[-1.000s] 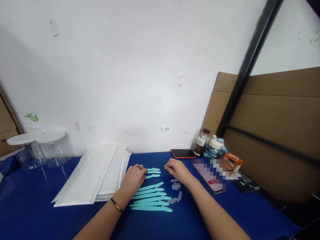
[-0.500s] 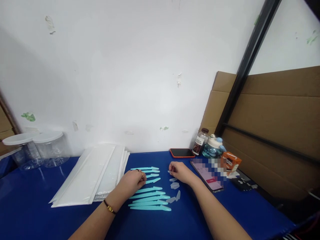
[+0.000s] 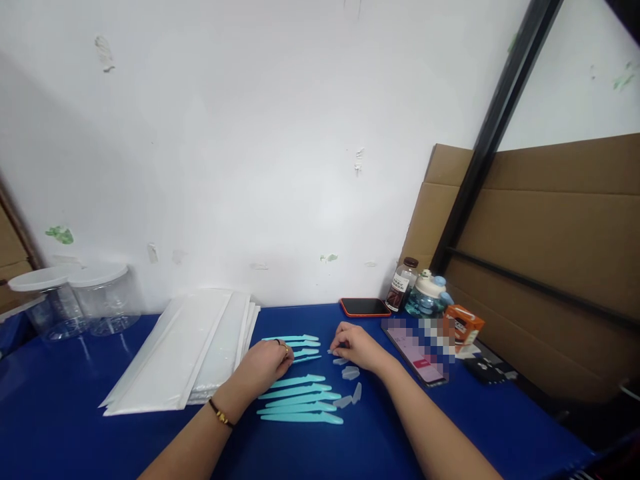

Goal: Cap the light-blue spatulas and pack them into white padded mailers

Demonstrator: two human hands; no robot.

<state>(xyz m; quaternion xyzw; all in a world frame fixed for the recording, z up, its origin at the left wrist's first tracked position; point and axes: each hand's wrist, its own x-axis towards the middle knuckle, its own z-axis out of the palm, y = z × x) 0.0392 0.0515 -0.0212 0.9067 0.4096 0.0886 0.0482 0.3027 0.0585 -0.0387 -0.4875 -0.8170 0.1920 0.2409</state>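
Several turquoise eyebrow razors point(image 3: 302, 418) lie in a row on the blue table, their blade ends pointing right. My left hand point(image 3: 266, 362) is closed around the handle of one razor point(image 3: 307, 359), whose blade end sticks out past the fingertips and looks turned on edge. My right hand point(image 3: 356, 345) pinches a small clear blade cap point(image 3: 331, 351) at the fingertips, a little to the right of that razor. Below this hand lie more clear caps point(image 3: 351, 373), some close to the razor tips. My left fingers hide parts of the nearby handles.
A stack of white plastic sleeves point(image 3: 173, 350) lies to the left, with clear lidded tubs point(image 3: 107, 307) beyond. At right are an orange-edged phone point(image 3: 365, 307), a larger phone point(image 3: 417, 357), a brown-capped bottle point(image 3: 401, 285), a blue-and-white jug point(image 3: 427, 297) and an orange box point(image 3: 464, 325).
My right hand has moved slightly left with the cap, closer to the razor. The razor in my left hand has rolled, so its blade end looks thinner.
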